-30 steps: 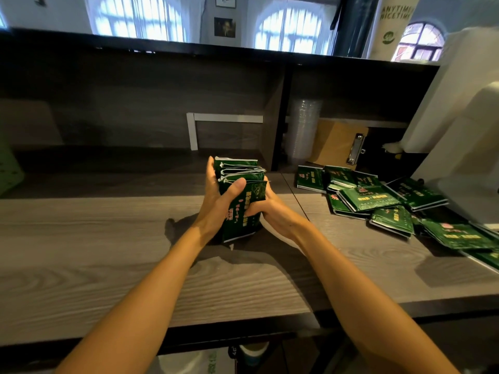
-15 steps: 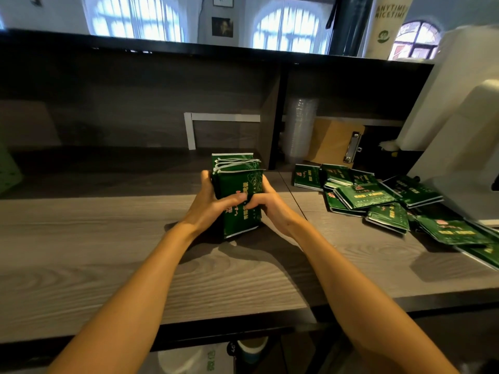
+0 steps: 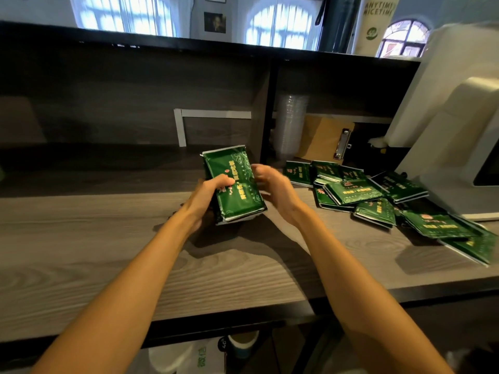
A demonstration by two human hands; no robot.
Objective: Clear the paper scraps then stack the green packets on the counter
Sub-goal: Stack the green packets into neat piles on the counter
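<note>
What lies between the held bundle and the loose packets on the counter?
In the head view, only the right hand, fingers curled at the edge of the bundle; the loose packets begin just past it on the counter.

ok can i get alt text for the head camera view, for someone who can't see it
A person's left hand grips a bundle of green packets over a grey wooden counter, with the right hand, blurred, at its right edge. More loose packets lie scattered on the counter to the right, near a clipboard and a white machine.
</note>
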